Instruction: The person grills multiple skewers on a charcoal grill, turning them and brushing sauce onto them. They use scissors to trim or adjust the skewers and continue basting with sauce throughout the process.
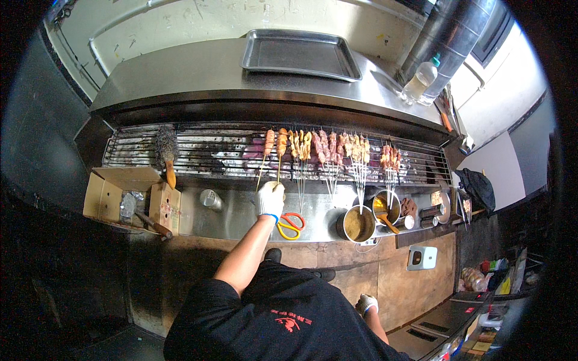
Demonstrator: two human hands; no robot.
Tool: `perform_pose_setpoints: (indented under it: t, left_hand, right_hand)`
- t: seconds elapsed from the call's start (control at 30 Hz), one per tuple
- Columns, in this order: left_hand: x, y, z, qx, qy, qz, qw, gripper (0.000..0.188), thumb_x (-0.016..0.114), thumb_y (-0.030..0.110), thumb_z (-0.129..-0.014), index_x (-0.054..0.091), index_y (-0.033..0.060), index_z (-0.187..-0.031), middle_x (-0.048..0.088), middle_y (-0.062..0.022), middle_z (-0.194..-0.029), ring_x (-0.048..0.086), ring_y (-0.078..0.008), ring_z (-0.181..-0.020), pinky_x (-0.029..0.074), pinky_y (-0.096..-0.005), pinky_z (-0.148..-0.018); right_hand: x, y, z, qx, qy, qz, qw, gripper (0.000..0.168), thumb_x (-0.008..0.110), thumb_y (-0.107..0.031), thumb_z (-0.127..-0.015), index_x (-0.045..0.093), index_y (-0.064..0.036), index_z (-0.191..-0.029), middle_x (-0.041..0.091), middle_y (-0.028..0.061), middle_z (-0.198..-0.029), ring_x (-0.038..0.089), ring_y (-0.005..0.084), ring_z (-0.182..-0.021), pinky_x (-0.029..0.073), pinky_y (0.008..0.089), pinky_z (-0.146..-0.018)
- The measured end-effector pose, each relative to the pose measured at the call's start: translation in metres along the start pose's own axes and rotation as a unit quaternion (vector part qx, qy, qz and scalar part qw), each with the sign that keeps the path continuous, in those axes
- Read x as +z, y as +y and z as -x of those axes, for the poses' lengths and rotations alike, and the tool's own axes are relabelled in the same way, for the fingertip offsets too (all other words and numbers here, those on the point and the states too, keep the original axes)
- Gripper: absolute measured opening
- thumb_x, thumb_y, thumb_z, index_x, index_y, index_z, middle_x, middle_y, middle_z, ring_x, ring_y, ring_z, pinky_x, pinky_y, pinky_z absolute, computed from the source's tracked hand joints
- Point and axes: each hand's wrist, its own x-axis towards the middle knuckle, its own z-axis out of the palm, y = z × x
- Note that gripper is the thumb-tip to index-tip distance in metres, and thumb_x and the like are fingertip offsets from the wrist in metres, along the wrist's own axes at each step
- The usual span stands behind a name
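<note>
My left hand, in a white knit glove with a blue cuff, pinches the bamboo stick of a browned sausage skewer lying on the barbecue grill. Another sausage skewer lies just left of it. To the right are thin metal skewers of yellowish meat, redder meat, more pale meat and a small group of browned meat. Scissors with red and yellow handles lie beside my left wrist. My right hand, also gloved, hangs low by my side; its fingers are partly hidden.
A wire brush rests on the grill's left. Along the front ledge stand a cardboard box, a shaker, a pot of brown powder and a pot with a brush. Behind sit a metal tray and a plastic bottle.
</note>
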Motion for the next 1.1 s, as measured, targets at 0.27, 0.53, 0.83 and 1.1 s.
perform_pose_setpoints:
  t: [0.27, 0.53, 0.83, 1.1]
  left_hand:
    - [0.003, -0.008, -0.003, 0.147, 0.113, -0.203, 0.961, 0.022, 0.054, 0.018, -0.077, 0.060, -0.0010, -0.085, 0.061, -0.0116, -0.065, 0.058, -0.0177, -0.055, 0.045, -0.0308, -0.052]
    - [0.005, -0.018, -0.011, 0.116, 0.088, -0.165, 0.976, 0.022, 0.055, 0.020, -0.076, 0.061, -0.0004, -0.083, 0.060, -0.0110, -0.063, 0.057, -0.0168, -0.054, 0.045, -0.0307, -0.051]
    - [0.005, -0.020, -0.010, 0.059, 0.028, -0.062, 0.996, 0.022, 0.057, 0.018, -0.078, 0.059, 0.0004, -0.090, 0.055, -0.0030, -0.061, 0.049, -0.0085, -0.050, 0.040, -0.0236, -0.045]
    - [0.003, -0.026, -0.002, 0.069, 0.022, -0.077, 0.994, 0.030, 0.060, 0.020, -0.077, 0.056, -0.0012, -0.099, 0.058, -0.0038, -0.071, 0.050, -0.0088, -0.053, 0.042, -0.0232, -0.046]
  right_hand:
    - [-0.002, 0.000, -0.005, -0.001, -0.006, 0.004, 1.000, 0.011, 0.048, -0.011, -0.083, 0.042, -0.011, -0.072, 0.036, 0.0047, -0.050, 0.032, 0.0198, -0.037, 0.023, 0.0359, -0.037]
    - [0.008, -0.006, 0.012, -0.015, 0.009, 0.023, 1.000, 0.009, 0.045, -0.013, -0.083, 0.043, -0.011, -0.074, 0.037, 0.0045, -0.051, 0.033, 0.0194, -0.037, 0.025, 0.0348, -0.037]
    - [0.007, -0.006, 0.001, -0.024, -0.043, 0.024, 0.999, 0.008, 0.046, -0.016, -0.082, 0.047, -0.009, -0.080, 0.041, 0.0047, -0.055, 0.038, 0.0194, -0.041, 0.029, 0.0338, -0.039]
    - [0.067, -0.054, 0.032, -0.130, -0.144, 0.196, 0.961, 0.018, 0.048, -0.022, -0.081, 0.050, -0.007, -0.090, 0.047, 0.0085, -0.068, 0.045, 0.0224, -0.056, 0.035, 0.0335, -0.050]
